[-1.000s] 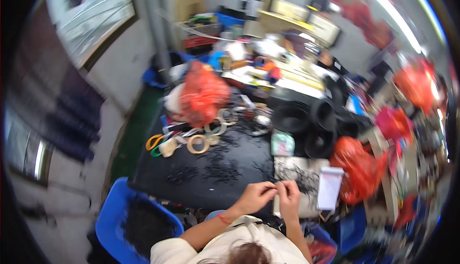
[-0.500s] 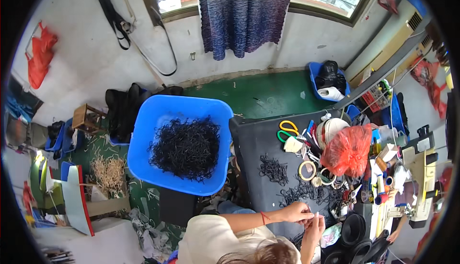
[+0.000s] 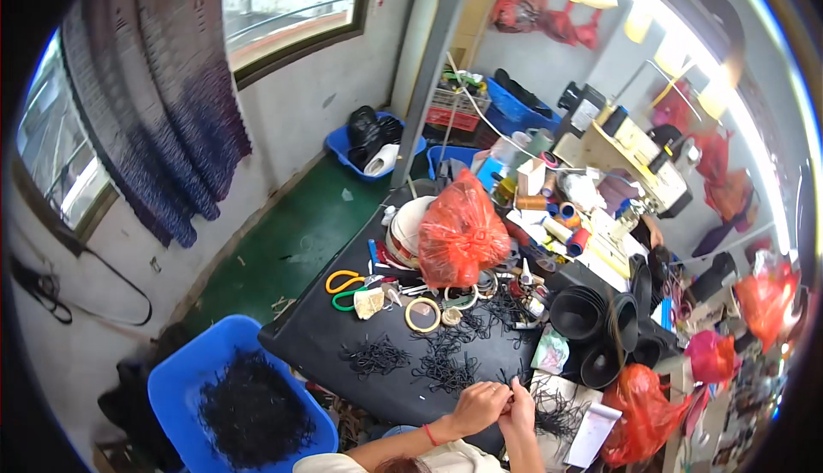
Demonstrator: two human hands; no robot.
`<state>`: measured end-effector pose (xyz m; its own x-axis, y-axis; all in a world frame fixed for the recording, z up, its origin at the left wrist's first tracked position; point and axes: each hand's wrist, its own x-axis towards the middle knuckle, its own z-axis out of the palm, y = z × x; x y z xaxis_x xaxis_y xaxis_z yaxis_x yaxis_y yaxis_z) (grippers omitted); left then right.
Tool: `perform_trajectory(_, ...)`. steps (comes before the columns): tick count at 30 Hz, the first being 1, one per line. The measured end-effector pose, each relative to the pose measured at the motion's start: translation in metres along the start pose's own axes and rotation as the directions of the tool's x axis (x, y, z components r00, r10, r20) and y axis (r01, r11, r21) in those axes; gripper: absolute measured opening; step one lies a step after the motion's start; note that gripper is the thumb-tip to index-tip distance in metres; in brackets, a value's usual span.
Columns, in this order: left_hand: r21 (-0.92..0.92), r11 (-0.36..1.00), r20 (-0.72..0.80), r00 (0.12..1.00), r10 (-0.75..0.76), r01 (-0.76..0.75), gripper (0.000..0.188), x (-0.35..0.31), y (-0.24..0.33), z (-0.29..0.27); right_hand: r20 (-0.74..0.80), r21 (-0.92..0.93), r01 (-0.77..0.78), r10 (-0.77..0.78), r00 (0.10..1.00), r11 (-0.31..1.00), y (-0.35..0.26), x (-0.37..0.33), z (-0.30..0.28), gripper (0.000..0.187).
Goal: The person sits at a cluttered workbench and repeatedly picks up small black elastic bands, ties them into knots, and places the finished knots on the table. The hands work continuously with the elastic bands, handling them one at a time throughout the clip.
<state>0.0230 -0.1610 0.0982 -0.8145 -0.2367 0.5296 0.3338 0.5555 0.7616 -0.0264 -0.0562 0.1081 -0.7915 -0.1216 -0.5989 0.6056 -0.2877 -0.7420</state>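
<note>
Over the near edge of the black table (image 3: pixel 296 336), my left hand (image 3: pixel 477 408) and my right hand (image 3: pixel 519 411) meet with fingers closed. Whatever they pinch is too small to make out. A red string circles my left wrist. Just beyond the hands lies a tangle of thin black cord loops (image 3: pixel 446 368), with a smaller heap of loops (image 3: pixel 375 357) to its left. More black cords (image 3: pixel 557 413) are strewn on a pale sheet beside my right hand. A large blue tub (image 3: pixel 167 387) at the lower left holds a big pile of similar black strands.
Tape rings (image 3: pixel 422 314), scissors with orange and green handles (image 3: pixel 345 283) and a full red plastic bag (image 3: pixel 463 231) crowd the table's far side. Black bowl-shaped pieces (image 3: pixel 579 313) stand at right, near a notepad (image 3: pixel 593 434). Behind is a sewing machine (image 3: pixel 630 151).
The view has swung to the right, so the table sits more central and the blue tub lower left. My hands stay together, fingers closed, over the table's near edge.
</note>
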Motion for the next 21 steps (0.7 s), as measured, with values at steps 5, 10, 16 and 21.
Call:
perform_trajectory(5,0.004,0.990,0.064,0.988,0.138,-0.139,0.010,-0.012,-0.004,0.020,-0.101,0.124,-0.015,0.027,0.995,0.992,0.015,0.000,-0.028,0.035)
perform_trajectory(10,-0.203,0.874,0.509,0.810,-0.291,0.442,0.017,-0.020,-0.003,0.030,0.107,-0.722,0.577,-0.761,0.640,0.383,0.025,-0.007,-0.057,0.032)
perform_trajectory(16,-0.244,0.796,0.597,0.733,-0.327,0.554,0.016,-0.013,0.017,0.019,0.075,-0.230,0.313,-0.304,0.950,0.922,0.011,-0.030,-0.073,0.031)
perform_trajectory(21,-0.311,0.708,0.631,0.695,-0.344,0.633,0.035,-0.012,0.026,0.013,0.171,-0.077,0.196,-0.181,0.968,0.978,-0.007,-0.046,-0.081,0.045)
